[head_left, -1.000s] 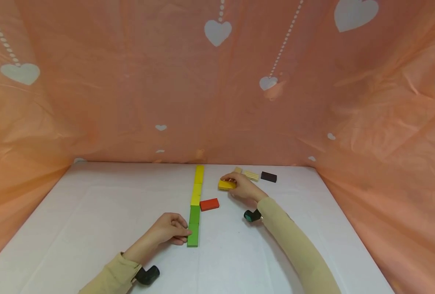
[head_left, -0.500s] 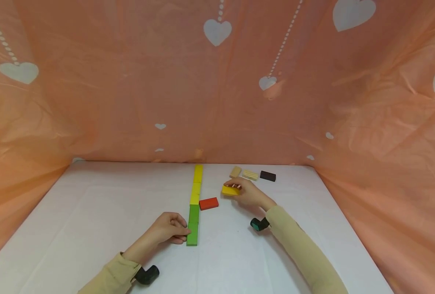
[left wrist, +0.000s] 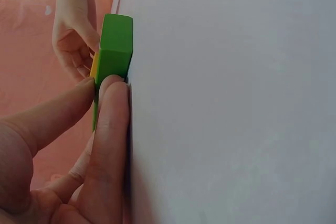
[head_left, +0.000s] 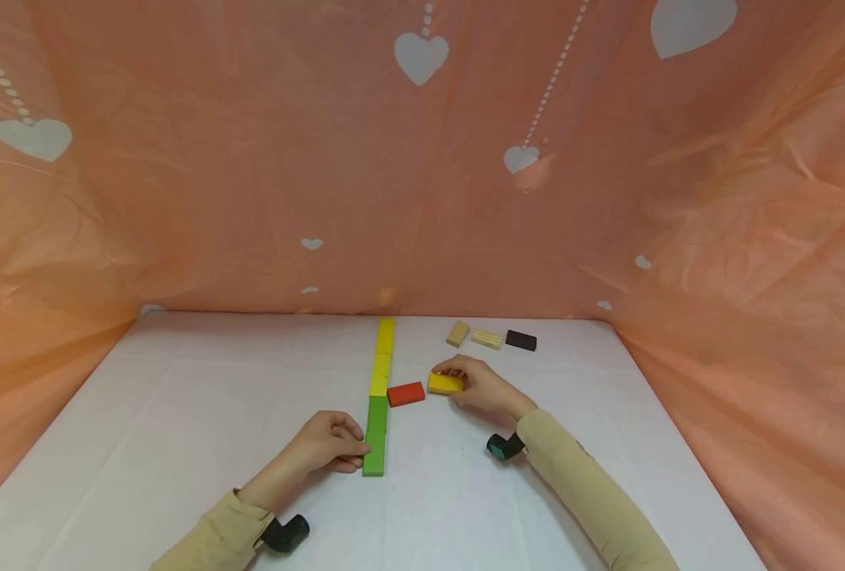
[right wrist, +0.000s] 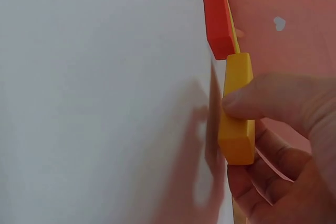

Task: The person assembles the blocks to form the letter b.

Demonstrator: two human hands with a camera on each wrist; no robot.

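A straight row of blocks lies on the table, with two yellow blocks (head_left: 382, 357) at the far end and two green blocks (head_left: 375, 436) at the near end. My left hand (head_left: 328, 444) holds the nearest green block (left wrist: 116, 38), thumb over its top edge and fingertips against its left side. On the right, my right hand (head_left: 485, 387) pinches a yellow-orange block (right wrist: 237, 124) between thumb and fingers, slightly raised, with a shadow beneath it. A red block (head_left: 405, 394) lies crosswise, one end at the row's right side. The held yellow block is just right of it.
At the back right lie a plain wooden block (head_left: 458, 334), a striped pale block (head_left: 487, 339) and a dark brown block (head_left: 521, 340). The white tabletop (head_left: 201, 396) is enclosed by an orange curtain (head_left: 265, 159) with hearts. Each wrist wears a small black camera (head_left: 286, 534).
My right hand has brought the yellow-orange block away from the wooden blocks and toward me, level with the red block's right end. My left hand has stayed at the green block.
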